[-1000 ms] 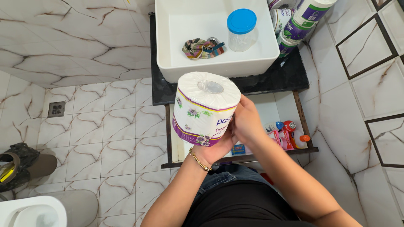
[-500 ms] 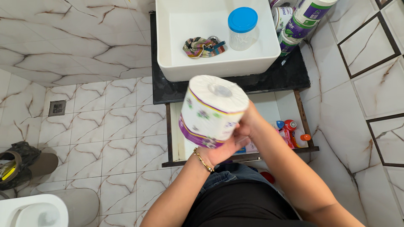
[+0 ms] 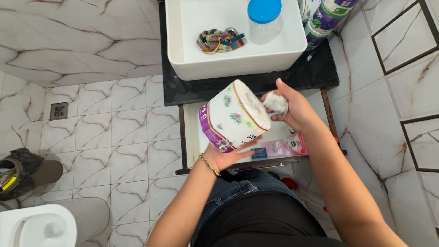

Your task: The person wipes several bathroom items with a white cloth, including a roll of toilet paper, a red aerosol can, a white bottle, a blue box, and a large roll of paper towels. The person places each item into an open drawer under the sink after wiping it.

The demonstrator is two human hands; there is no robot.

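Observation:
A wrapped toilet paper roll [image 3: 233, 116], white with purple flowers and a purple band, lies tilted on my left hand [image 3: 225, 155], which cups it from below. My right hand [image 3: 292, 107] is at the roll's upper right end, fingers closed on a crumpled bit of clear wrapper [image 3: 276, 102] pulled from that end. Both hands hover over an open drawer [image 3: 192, 146] beneath a black counter [image 3: 315, 75].
A white square basin [image 3: 233, 64] on the counter holds a striped cloth [image 3: 219, 40] and a clear jar with a blue lid [image 3: 264, 19]. More wrapped rolls [image 3: 322, 20] stand at the back right. A pink tube [image 3: 281, 147] lies in the drawer. A toilet [image 3: 39, 226] sits lower left.
The roll has tipped from upright onto its side. My right hand moved from the roll's flank to its end and pinched up a tuft of wrapper. The view shifted slightly.

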